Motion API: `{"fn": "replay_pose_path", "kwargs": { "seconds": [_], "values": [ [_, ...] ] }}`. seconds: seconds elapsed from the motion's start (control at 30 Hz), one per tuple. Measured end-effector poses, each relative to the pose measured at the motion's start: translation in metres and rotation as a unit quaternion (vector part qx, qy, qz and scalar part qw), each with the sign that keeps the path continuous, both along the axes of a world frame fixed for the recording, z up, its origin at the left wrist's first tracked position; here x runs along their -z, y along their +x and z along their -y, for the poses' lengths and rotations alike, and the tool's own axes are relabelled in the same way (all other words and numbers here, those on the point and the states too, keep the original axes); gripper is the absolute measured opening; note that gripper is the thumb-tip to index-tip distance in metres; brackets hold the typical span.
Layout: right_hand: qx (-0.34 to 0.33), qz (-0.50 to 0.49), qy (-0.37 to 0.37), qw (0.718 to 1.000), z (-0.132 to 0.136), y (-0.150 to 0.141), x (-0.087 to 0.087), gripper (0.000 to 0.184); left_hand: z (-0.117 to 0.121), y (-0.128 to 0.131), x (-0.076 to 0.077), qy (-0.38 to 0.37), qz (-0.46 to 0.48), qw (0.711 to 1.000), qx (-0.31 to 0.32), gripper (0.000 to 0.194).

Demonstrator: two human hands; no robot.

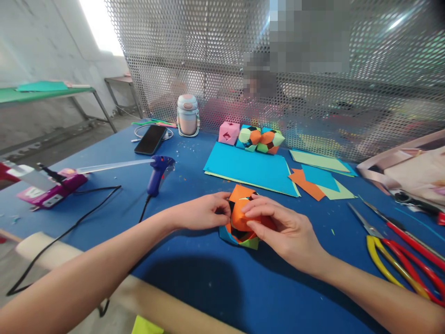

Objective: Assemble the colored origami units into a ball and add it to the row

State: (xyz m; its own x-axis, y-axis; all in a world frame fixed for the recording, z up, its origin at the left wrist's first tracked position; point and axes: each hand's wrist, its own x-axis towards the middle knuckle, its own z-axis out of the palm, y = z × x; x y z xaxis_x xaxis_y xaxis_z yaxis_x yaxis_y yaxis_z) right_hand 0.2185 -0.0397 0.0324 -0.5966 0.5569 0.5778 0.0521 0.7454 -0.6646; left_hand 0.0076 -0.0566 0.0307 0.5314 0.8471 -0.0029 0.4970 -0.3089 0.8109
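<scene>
Left forearm [104, 260] nearest the lens. From my remote station I note left hand [205, 211] pinching the left edge of a folded-paper model [239, 214], right hand [290, 228] pinching its orange panel, over the blue table [189, 157]. I judge it partly built: coloured units joined, dark gaps open, number outstanding unclear. Pink cube [228, 133] behind looks complete.
</scene>
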Motion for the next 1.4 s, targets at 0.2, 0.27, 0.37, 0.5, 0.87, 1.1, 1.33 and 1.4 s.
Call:
{"fn": "replay_pose_path", "kwargs": {
  "seconds": [0.2, 0.27, 0.37, 0.5, 0.87, 1.1, 1.33, 1.4],
  "values": [
    [-0.004, -0.001, -0.015, 1.0, -0.001, 0.002, 0.002, 0.021, -0.001, 0.001, -0.002, -0.005, -0.01, 1.0, 0.006, 0.014],
    [-0.004, 0.0, -0.02, 1.0, -0.001, 0.003, 0.003, 0.021, -0.001, 0.002, -0.003, -0.01, -0.008, 1.0, 0.012, 0.014],
    [-0.004, 0.006, -0.026, 1.0, -0.001, 0.004, 0.003, 0.021, -0.001, 0.002, -0.002, -0.015, -0.013, 1.0, 0.016, 0.014],
    [-0.001, 0.006, -0.028, 1.0, -0.002, 0.004, 0.004, 0.023, -0.001, 0.002, 0.001, -0.009, -0.03, 1.0, 0.0, 0.014],
    [0.004, 0.003, -0.032, 0.999, -0.002, 0.005, 0.006, 0.02, 0.004, 0.007, -0.002, -0.005, -0.042, 0.999, -0.025, 0.013],
    [0.011, 0.013, -0.03, 0.999, -0.001, 0.003, 0.004, 0.016, 0.001, 0.008, 0.004, -0.015, -0.005, 1.0, -0.022, 0.019],
    [0.015, 0.013, -0.011, 1.0, 0.002, 0.001, 0.001, 0.016, -0.001, 0.0, -0.005, -0.099, 0.007, 0.995, -0.018, 0.012],
    [0.017, 0.016, -0.007, 1.0, 0.002, 0.001, 0.001, 0.016, 0.001, -0.005, -0.011, -0.112, -0.015, 0.994, 0.002, 0.017]
  ]
}}
